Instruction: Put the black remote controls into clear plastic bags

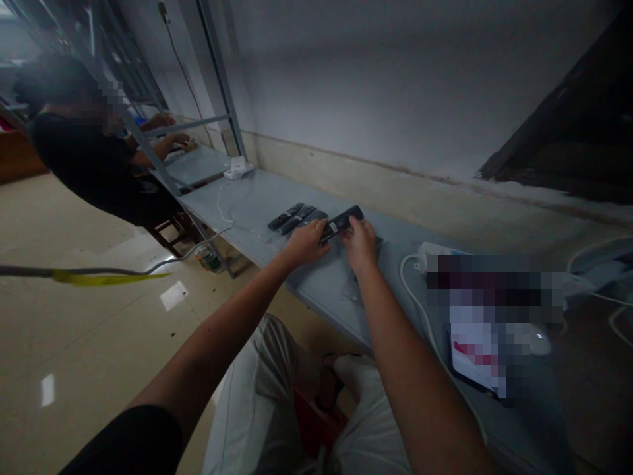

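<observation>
A black oblong item (pixel 342 221) with a small white label, shaped somewhat like a remote control, is held up slanting just over the grey table. My left hand (pixel 306 243) is closed round its left end. At the right end, the thumb and fingers of my right hand (pixel 361 241) grip it. Several similar black items (pixel 295 218) in clear plastic lie side by side just left of my left hand, partly hidden by it. Beneath my right wrist lies some clear plastic wrapping (pixel 352 287); whether anything is inside it I cannot tell.
On the right of the table (pixel 326 303) are a white power strip with cables and a phone (pixel 479 369), partly blurred out. A white plug block (pixel 238 167) stands at the far left end. Beyond the metal frame, a person (pixel 93 158) in black sits at another table.
</observation>
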A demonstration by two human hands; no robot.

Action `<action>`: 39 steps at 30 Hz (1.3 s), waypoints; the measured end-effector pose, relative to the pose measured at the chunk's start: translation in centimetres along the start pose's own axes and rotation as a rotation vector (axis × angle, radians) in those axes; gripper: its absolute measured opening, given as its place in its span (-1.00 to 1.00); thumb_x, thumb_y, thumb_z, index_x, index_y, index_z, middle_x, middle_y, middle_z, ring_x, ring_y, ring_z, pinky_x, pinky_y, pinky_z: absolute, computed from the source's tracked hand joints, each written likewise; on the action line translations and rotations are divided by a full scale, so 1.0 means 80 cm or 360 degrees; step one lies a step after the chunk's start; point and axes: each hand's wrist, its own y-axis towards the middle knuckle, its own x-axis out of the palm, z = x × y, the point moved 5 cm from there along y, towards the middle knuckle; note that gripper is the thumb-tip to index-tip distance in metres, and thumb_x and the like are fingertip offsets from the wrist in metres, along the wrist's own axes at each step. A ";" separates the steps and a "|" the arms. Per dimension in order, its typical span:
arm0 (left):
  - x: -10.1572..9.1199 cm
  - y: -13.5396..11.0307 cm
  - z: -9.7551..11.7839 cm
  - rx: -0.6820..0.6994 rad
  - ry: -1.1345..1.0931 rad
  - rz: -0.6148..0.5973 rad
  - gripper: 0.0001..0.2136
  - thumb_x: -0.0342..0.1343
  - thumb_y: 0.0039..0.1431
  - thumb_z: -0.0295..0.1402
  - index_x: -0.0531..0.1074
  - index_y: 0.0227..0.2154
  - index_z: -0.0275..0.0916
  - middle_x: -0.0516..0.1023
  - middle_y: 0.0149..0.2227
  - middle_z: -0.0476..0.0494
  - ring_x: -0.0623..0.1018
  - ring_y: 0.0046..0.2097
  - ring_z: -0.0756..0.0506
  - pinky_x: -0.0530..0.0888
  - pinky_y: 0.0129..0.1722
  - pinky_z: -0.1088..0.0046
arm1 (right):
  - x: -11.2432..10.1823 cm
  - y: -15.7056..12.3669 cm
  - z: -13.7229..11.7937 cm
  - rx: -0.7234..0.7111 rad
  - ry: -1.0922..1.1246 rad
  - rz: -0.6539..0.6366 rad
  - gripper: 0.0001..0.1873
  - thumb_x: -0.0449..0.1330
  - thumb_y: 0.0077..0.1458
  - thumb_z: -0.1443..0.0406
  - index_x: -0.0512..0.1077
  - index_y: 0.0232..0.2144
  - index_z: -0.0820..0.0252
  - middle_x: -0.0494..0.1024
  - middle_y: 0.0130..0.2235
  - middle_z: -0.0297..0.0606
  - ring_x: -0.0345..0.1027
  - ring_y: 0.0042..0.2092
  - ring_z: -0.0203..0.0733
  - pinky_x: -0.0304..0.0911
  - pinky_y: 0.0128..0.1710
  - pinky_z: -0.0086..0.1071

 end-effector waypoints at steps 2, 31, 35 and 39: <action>0.002 -0.006 -0.009 0.0019 0.0006 0.0014 -0.33 0.08 0.15 -0.26 0.11 0.32 -0.30 0.34 0.25 -0.36 0.45 0.16 -0.26 0.40 0.10 0.24 | 0.004 0.000 -0.005 0.0049 0.0198 -0.0047 -0.77 0.22 0.00 0.20 0.35 -0.26 0.09 0.51 -0.35 -0.45 0.46 -0.35 -0.30 0.41 -0.36 -0.42; 0.001 -0.020 -0.049 -0.0655 0.0141 0.0399 -0.71 0.16 0.15 -0.20 0.35 -0.11 -0.19 0.53 -0.01 -0.30 0.43 0.09 -0.30 0.26 0.09 0.13 | 0.047 0.016 -0.081 -0.0296 -0.0033 -0.0065 -0.75 0.30 0.04 0.12 0.53 -0.32 0.18 0.53 -0.38 -0.39 0.44 -0.37 -0.35 0.48 -0.39 -0.45; 0.002 -0.021 -0.057 -0.0698 0.0102 0.0439 -0.68 0.17 0.14 -0.20 0.34 -0.08 -0.21 0.54 -0.04 -0.28 0.46 0.07 -0.27 0.28 0.08 0.16 | 0.060 0.023 -0.086 -0.0373 -0.0017 -0.0123 -0.73 0.30 0.05 0.09 0.54 -0.31 0.17 0.53 -0.39 -0.38 0.48 -0.34 -0.32 0.49 -0.36 -0.43; 0.001 -0.021 -0.061 -0.0717 0.0035 0.0479 -0.64 0.17 0.15 -0.20 0.32 -0.04 -0.21 0.53 -0.03 -0.29 0.47 0.08 -0.27 0.31 0.07 0.17 | 0.080 0.026 -0.092 -0.0416 0.0034 -0.0269 -0.69 0.29 0.07 0.07 0.55 -0.24 0.15 0.55 -0.36 -0.36 0.53 -0.27 -0.26 0.49 -0.34 -0.40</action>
